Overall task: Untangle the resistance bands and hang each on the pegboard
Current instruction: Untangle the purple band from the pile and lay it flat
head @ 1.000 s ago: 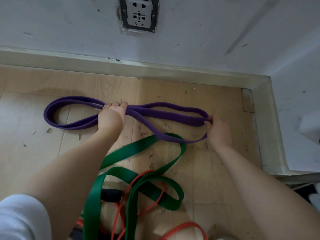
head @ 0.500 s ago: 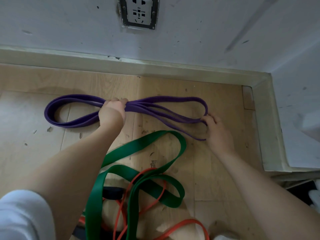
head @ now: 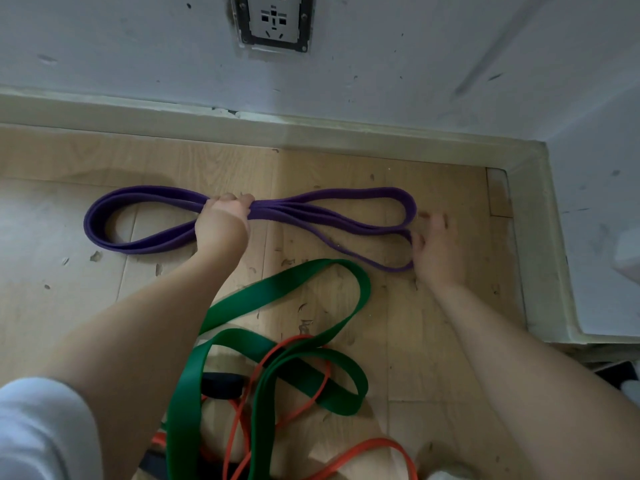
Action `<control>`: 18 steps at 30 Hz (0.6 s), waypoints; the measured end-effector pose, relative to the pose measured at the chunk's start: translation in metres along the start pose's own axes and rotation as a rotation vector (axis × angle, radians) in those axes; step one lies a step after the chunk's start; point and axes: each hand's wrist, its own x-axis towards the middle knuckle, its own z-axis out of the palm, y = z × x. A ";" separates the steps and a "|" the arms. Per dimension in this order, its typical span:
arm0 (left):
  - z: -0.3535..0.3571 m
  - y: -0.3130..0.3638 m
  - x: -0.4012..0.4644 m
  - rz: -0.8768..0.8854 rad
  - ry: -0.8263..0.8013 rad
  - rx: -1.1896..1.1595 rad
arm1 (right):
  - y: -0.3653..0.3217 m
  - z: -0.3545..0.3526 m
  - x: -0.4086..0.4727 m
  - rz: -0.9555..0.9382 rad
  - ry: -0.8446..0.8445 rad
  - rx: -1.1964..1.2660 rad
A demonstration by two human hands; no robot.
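Item: long purple flat rubber resistance band [head: 363, 194], folded into several strands and laid on the pale wooden plank floor [head: 52, 209]. Its long axis ran left to right, roughly parallel to the cream skirting board [head: 138, 112] beyond it. One closed loop pointed left, ending well to the left of the left hand [head: 223, 221]; two or three loops pointed right, ending beside the right hand [head: 436, 251].

Left hand: fingers curled over the gathered strands at the band's waist, clamping them together into one bundle. The band passed under the knuckles and fanned out on both sides of the fist.

Right hand: fingers spread apart and extended, resting low at the floor just right of the band's right-hand loops. The thumb side lay against or just beside the lowest, thinnest loop; whether it touched could not be told. No strand was enclosed by these fingers.

Item: wide green flat rubber band [head: 277, 289], lying nearer the person, in loose overlapping loops between the two forearms, apart from the purple band.

Item: thin orange-red band [head: 239, 420], threaded through and under the green loops, one arc running out toward the lower edge.

Item: dark foam-like handle [head: 221, 382], partly hidden under the green band.

Fixture: white wall socket [head: 273, 19] in a dark frame, set in the scuffed grey wall above the skirting.

Also noted: white sleeve [head: 38, 431] on the left arm.
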 end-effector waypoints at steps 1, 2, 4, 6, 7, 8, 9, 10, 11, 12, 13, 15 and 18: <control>0.001 0.000 0.001 -0.004 0.008 -0.015 | -0.006 -0.004 0.000 -0.126 -0.070 -0.049; 0.001 0.000 0.001 -0.011 0.023 -0.036 | -0.011 -0.008 -0.001 -0.271 -0.208 -0.116; 0.002 0.000 0.000 -0.020 0.060 -0.069 | -0.018 -0.008 -0.004 -0.507 -0.504 -0.341; 0.002 0.000 -0.002 -0.009 0.092 -0.075 | -0.017 -0.006 -0.001 -0.582 -0.568 -0.480; 0.001 0.000 -0.003 0.000 0.113 -0.068 | -0.018 -0.006 0.003 -0.562 -0.551 -0.474; 0.001 0.000 -0.004 0.006 0.141 -0.062 | -0.019 -0.007 0.007 -0.549 -0.540 -0.456; 0.000 -0.001 -0.004 0.008 0.167 -0.057 | -0.021 -0.006 0.011 -0.554 -0.544 -0.457; 0.000 -0.001 -0.004 0.009 0.188 -0.051 | -0.022 -0.006 0.014 -0.567 -0.565 -0.478; 0.001 -0.001 -0.004 0.007 0.205 -0.042 | -0.022 -0.006 0.016 -0.576 -0.594 -0.493; 0.002 -0.002 -0.004 0.003 0.220 -0.033 | -0.019 -0.007 0.017 -0.568 -0.617 -0.494; 0.003 -0.002 -0.004 -0.005 0.231 -0.025 | -0.016 -0.008 0.017 -0.554 -0.629 -0.476; 0.007 -0.004 -0.002 -0.017 0.248 0.002 | -0.009 -0.010 0.012 -0.554 -0.603 -0.457; 0.009 -0.004 -0.001 -0.013 0.286 0.052 | -0.006 -0.005 0.006 -0.679 -0.491 -0.542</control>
